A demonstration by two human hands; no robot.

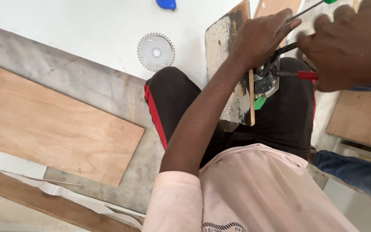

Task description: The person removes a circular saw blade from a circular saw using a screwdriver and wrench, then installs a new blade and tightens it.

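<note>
From the head camera we look down on a seated person in a pale pink shirt (254,189) and black shorts with a red side stripe (181,107), knees toward the far edge of the scene. We see the left hand (260,38) wrapped over the top of a small power tool (266,82), fingers curled shut around its metal guard and body, with a scrap of green housing showing just below. The tool rests on the lap, touching a stained, paint-marked plywood board (230,64) that stands on edge against the left thigh. The right hand (348,47) comes in from the far right, closed around red-handled pliers (299,74) whose dark tips meet the tool near the guard; we cannot tell exactly what the tips bite on.

Left of the knee, a toothed circular saw blade (156,51) lies flat on a white sheet (86,30), well apart from both hands. A blue object (166,4) sits at the far edge of that sheet. Nearer and to the left, a plain plywood panel (52,124) lies on the grey floor (108,81), with a timber strip (35,199) and white offcuts (65,189) along the near edge. More plywood (361,116) lies to the right, beside a patch of blue denim (353,169). We see no containers in this view.
</note>
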